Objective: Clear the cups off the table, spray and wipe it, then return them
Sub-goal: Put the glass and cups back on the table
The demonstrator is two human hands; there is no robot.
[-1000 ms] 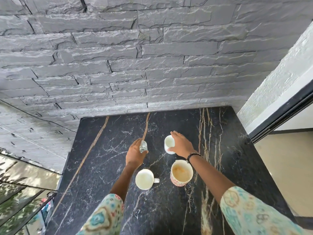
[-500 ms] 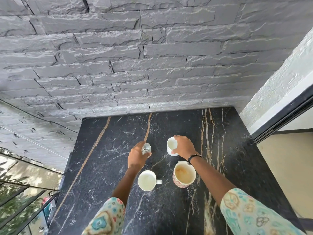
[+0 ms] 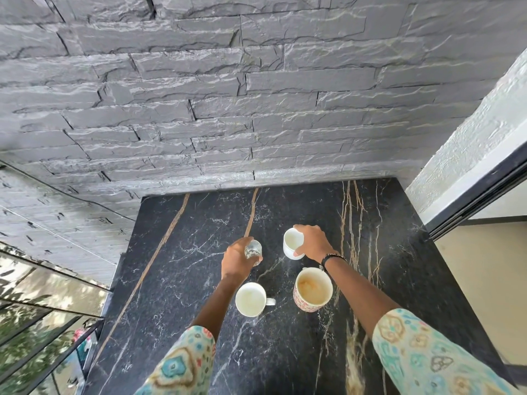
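On the black marble table (image 3: 185, 280) my left hand (image 3: 235, 262) is wrapped around a small clear glass (image 3: 253, 249). My right hand (image 3: 312, 242) grips a white cup (image 3: 291, 243) from its right side, fingers over the rim. Nearer to me stand a white mug (image 3: 250, 299) with its handle pointing right and a patterned mug (image 3: 313, 289) stained brown inside. Both of those stand free between my forearms.
A grey stone wall (image 3: 228, 109) backs the table. A glass railing (image 3: 37, 323) runs along the left edge. On the right are a white wall and a dark door frame (image 3: 479, 192), with pale floor below.
My left hand has closed further around the glass, which looks slightly higher and more tilted than a second ago. My right hand stays on the white cup.
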